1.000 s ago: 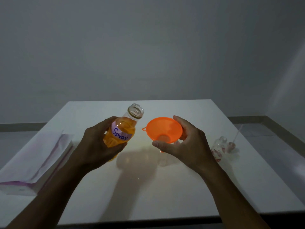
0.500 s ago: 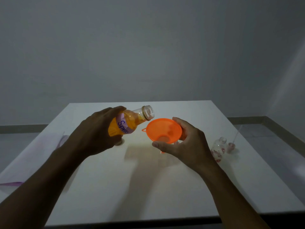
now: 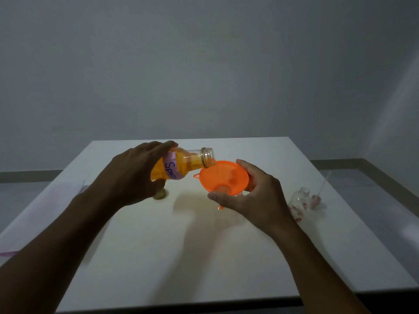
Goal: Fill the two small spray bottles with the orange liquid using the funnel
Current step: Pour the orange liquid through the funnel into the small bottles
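My left hand (image 3: 133, 175) grips a clear bottle of orange liquid (image 3: 181, 165) with a purple "Spray" label. The bottle is tipped almost level, its open mouth over the left rim of the orange funnel (image 3: 223, 177). My right hand (image 3: 254, 196) holds the funnel by its rim and neck; the funnel's spout points down behind my fingers, and what it stands in is hidden by the hand. A second small clear spray bottle (image 3: 299, 205) with red marks stands uncapped at the right of the white table (image 3: 204, 257).
The bottle's gold cap (image 3: 160, 195) lies on the table under my left hand. A pink spray head with its tube (image 3: 317, 198) rests beside the small bottle on the right. A white and purple sheet (image 3: 13, 250) lies at the table's left edge.
My left hand has raised the orange bottle and tipped it from upright to nearly level, bringing its mouth to the funnel's rim. The right hand and funnel have stayed in place.
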Motion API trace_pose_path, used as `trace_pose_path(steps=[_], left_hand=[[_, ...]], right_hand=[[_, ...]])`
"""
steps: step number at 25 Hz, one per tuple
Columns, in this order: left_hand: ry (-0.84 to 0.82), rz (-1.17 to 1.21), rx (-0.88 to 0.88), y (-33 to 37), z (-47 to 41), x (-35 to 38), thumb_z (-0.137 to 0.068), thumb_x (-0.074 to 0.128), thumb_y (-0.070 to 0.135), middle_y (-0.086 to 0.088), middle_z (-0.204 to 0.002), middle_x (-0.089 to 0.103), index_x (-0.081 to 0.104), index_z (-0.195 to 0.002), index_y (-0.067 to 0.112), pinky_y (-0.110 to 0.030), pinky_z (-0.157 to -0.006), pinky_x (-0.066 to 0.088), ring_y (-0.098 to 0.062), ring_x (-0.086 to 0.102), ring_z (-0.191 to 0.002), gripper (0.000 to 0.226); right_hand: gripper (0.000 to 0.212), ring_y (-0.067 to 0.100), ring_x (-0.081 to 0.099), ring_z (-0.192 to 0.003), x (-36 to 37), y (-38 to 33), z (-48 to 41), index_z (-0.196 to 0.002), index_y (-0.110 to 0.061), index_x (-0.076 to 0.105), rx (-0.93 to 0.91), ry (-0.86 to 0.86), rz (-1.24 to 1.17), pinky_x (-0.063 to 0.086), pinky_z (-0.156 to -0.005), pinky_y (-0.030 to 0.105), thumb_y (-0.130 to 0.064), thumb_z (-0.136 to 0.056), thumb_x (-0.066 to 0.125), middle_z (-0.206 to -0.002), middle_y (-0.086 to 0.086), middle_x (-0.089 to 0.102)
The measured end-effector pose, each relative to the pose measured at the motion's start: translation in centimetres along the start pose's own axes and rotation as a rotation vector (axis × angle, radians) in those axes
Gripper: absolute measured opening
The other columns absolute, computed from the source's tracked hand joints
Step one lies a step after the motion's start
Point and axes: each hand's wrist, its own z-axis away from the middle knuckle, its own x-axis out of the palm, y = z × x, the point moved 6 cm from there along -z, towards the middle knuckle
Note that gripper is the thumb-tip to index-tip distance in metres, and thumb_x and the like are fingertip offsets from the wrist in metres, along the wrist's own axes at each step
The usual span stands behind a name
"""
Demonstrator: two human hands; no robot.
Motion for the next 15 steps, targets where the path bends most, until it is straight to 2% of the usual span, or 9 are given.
trace_pose_path(steps=[4, 11, 15], left_hand=[[0.005, -0.040, 0.036, 0.10, -0.25, 0.01, -0.067, 0.081, 0.024, -0.001, -0.130, 0.059, 0.040, -0.140, 0.027, -0.043, -0.080, 0.055, -0.028, 0.060, -0.109, 0.085], [0.025, -0.072, 0.050, 0.49, -0.09, -0.35, -0.066, 0.083, 0.021, -0.003, -0.129, 0.061, 0.043, -0.140, 0.024, -0.041, -0.078, 0.053, -0.030, 0.061, -0.107, 0.084], [0.035, -0.102, 0.062, 0.73, -0.13, -0.49, -0.065, 0.082, 0.020, -0.004, -0.127, 0.062, 0.044, -0.139, 0.024, -0.039, -0.076, 0.053, -0.030, 0.062, -0.103, 0.084]], right_hand=[[0.105, 0.013, 0.057, -0.119, 0.18, 0.05, -0.20, -0.146, -0.026, 0.046, -0.012, -0.004, -0.001, 0.049, -0.087, 0.023, -0.067, -0.056, 0.082, -0.144, -0.006, 0.055], [0.108, 0.007, 0.054, -0.114, 0.37, -0.05, -0.14, -0.145, -0.027, 0.046, -0.015, -0.031, -0.011, 0.048, -0.085, 0.021, -0.073, -0.052, 0.076, -0.142, -0.008, 0.055], [0.103, 0.007, 0.057, -0.109, 0.24, -0.17, -0.12, -0.142, -0.027, 0.049, -0.011, -0.029, -0.025, 0.046, -0.079, 0.013, -0.069, -0.053, 0.081, -0.123, -0.018, 0.054]])
